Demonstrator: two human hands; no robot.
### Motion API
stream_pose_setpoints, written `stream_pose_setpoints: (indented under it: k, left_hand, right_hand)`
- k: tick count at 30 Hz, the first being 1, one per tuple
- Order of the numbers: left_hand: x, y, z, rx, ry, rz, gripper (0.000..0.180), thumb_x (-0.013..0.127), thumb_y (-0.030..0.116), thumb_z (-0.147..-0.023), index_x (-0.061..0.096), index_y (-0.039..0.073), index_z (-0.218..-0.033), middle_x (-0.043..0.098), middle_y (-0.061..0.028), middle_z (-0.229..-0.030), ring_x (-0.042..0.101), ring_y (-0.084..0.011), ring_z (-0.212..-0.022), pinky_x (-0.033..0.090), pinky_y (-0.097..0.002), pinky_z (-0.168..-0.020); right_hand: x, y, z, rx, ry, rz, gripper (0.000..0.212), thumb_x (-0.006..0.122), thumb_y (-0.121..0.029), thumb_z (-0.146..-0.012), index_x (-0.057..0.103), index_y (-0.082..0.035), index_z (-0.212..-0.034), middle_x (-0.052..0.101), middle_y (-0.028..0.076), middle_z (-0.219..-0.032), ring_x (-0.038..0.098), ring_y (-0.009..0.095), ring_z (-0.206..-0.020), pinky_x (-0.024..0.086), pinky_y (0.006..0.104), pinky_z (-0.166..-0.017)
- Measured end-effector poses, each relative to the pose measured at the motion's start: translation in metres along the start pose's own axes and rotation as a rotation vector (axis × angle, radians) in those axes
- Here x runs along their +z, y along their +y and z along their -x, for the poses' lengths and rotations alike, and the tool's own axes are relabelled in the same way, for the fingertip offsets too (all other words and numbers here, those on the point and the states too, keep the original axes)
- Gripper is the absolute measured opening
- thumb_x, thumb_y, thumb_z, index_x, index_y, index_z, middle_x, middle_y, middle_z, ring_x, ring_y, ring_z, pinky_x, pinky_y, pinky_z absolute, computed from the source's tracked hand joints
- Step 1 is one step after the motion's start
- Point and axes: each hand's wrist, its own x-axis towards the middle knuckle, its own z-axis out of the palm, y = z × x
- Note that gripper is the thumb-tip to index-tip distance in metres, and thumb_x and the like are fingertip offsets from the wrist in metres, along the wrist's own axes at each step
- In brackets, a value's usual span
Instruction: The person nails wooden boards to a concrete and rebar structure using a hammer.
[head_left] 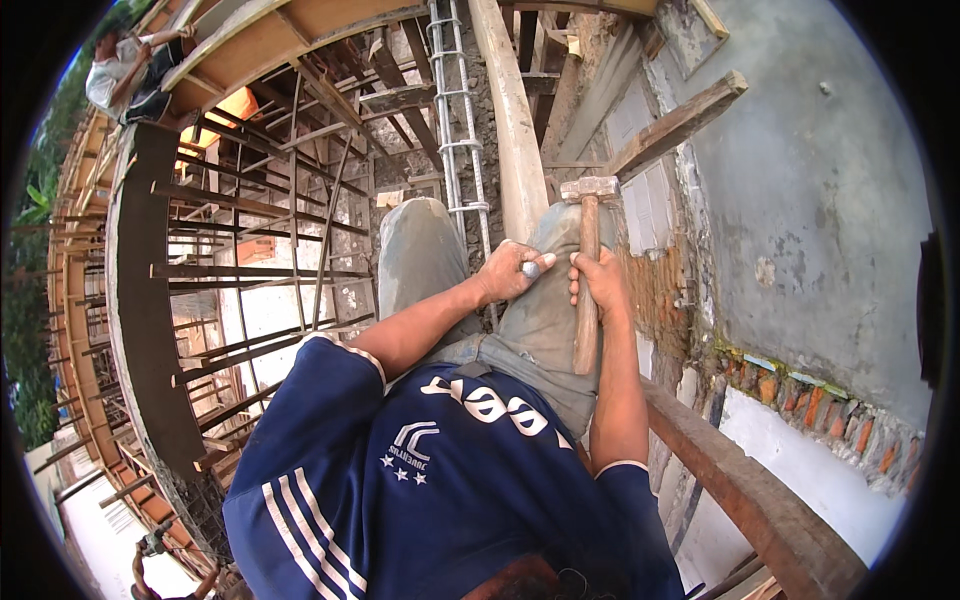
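Observation:
My left hand is closed around what looks like a chisel; only its round grey metal end shows, and the rest is hidden by the fist and the angle. Beside it, my right hand grips a hammer partway along the wooden handle. The heavy, worn hammer head points away from me near my right knee, and the handle's lower end lies toward my lap. Both fists are in front of my right thigh, a small gap apart.
Between my knees runs a tied steel rebar cage, with a pale timber beam beside it. A grey plastered wall stands at right, above a wooden beam. Timber scaffolding fills the left; another person sits at far left.

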Motion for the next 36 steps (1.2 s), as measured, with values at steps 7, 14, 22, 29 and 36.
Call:
stream_pose_setpoints:
  k: [7,14,22,29,36]
  left_hand:
    - [-0.06,0.01,-0.052,-0.026,0.228,0.166,0.041,0.055,0.031,-0.1,0.045,0.009,-0.067,0.038,0.006,-0.065,0.033,-0.0078,-0.063,0.03,-0.0301,-0.057]
    - [-0.119,0.006,-0.11,0.029,0.235,0.396,0.045,0.059,0.036,-0.097,0.049,0.011,-0.061,0.042,0.0053,-0.058,0.035,-0.0078,-0.056,0.029,-0.0291,-0.052]
    - [-0.11,0.004,-0.117,0.043,0.289,0.187,0.047,0.064,0.031,-0.094,0.043,0.012,-0.056,0.039,0.0085,-0.057,0.03,-0.006,-0.054,0.024,-0.029,-0.049]
    - [-0.101,0.007,-0.117,0.001,0.291,0.116,0.047,0.064,0.031,-0.092,0.047,0.005,-0.057,0.039,0.0036,-0.053,0.034,-0.0089,-0.053,0.028,-0.0336,-0.048]
    - [-0.09,0.007,-0.116,0.02,0.188,-0.06,0.05,0.058,0.035,-0.097,0.043,0.006,-0.06,0.036,0.0031,-0.056,0.031,-0.0097,-0.056,0.028,-0.033,-0.05]
  right_hand:
    - [0.006,0.009,0.021,-0.179,0.065,0.054,0.017,0.063,-0.013,-0.088,0.051,-0.002,-0.094,0.056,0.004,-0.067,0.056,0.011,-0.049,0.047,0.0289,-0.039]
    - [0.005,-0.002,0.075,-0.407,0.088,0.02,0.017,0.061,-0.009,-0.089,0.052,0.0,-0.1,0.055,0.003,-0.069,0.054,0.009,-0.05,0.044,0.0253,-0.044]
    - [-0.01,-0.031,0.138,-0.639,0.153,0.019,0.017,0.062,-0.005,-0.088,0.053,0.003,-0.099,0.059,0.006,-0.072,0.056,0.009,-0.051,0.046,0.0251,-0.048]
    - [-0.021,-0.069,0.174,-0.882,0.2,-0.089,0.024,0.062,-0.004,-0.087,0.051,0.006,-0.106,0.06,0.01,-0.08,0.056,0.01,-0.054,0.046,0.0245,-0.049]
    - [-0.016,-0.151,0.206,-1.392,0.292,-0.281,0.025,0.058,-0.003,-0.088,0.047,0.005,-0.109,0.057,0.014,-0.075,0.054,0.014,-0.055,0.051,0.0287,-0.051]
